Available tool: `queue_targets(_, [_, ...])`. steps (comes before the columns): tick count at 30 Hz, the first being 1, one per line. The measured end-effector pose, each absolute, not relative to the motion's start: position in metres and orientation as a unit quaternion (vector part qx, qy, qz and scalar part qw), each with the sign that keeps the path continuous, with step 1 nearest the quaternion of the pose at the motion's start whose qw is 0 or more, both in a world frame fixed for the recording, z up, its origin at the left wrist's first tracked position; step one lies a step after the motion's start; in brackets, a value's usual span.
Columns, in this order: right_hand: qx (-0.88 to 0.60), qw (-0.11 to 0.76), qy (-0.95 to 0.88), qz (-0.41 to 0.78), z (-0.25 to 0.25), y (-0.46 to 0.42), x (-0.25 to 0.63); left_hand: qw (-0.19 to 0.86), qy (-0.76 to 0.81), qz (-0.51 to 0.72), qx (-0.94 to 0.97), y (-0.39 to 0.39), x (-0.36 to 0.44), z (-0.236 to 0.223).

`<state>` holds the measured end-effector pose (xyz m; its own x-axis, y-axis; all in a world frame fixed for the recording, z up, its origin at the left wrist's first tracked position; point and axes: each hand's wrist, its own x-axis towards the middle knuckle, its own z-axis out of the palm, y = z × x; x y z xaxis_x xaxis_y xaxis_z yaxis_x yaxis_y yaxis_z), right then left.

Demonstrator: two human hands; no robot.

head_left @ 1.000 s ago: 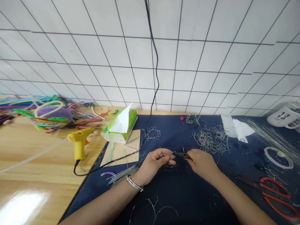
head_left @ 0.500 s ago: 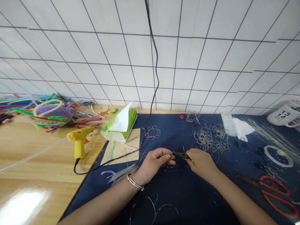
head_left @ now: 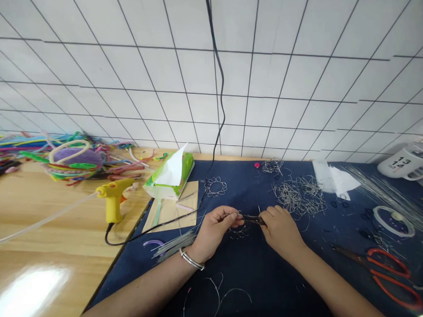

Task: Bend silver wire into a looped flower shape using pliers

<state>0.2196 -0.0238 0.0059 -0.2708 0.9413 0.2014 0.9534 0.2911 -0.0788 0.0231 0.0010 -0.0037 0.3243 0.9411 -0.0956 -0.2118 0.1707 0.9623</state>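
Observation:
My left hand (head_left: 215, 229) is closed in a pinch on a small looped piece of thin silver wire (head_left: 239, 231) that hangs just above the dark blue cloth (head_left: 262, 282). My right hand (head_left: 281, 230) is wrapped round small dark pliers (head_left: 252, 219), whose tips point left and meet the wire at my left fingertips. A silver bangle sits on my left wrist. A finished wire flower (head_left: 215, 187) lies a little beyond my hands.
A tangle of silver wire pieces (head_left: 299, 197) lies behind my right hand. Red-handled scissors (head_left: 385, 273) lie at right, a white mug (head_left: 407, 162) and wire rods far right. A yellow glue gun (head_left: 112, 201), tissue pack (head_left: 170, 175) and coloured pipe cleaners (head_left: 57, 156) sit left.
My right hand has shifted slightly left and turned, bringing the pliers closer to my left fingertips. The wire piece now hangs lower between the hands.

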Motion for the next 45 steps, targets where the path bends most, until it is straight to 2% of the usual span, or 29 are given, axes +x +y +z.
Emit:
queue_targets(7, [-0.612, 0.099, -0.777, -0.112, 0.007, -0.028, 0.212, 0.662, 0.387, 0.451, 0.456, -0.004, 0.027, -0.003])
queue_targets(19, [-0.607, 0.1, -0.773, -0.155, 0.016, -0.035, 0.208, 0.742, 0.342, 0.455, 0.353, -0.008, 0.03, -0.002])
queue_targets(45, [-0.603, 0.111, -0.771, -0.175, 0.014, -0.034, 0.207, 0.695, 0.369, 0.47, 0.399, -0.014, 0.034, 0.003])
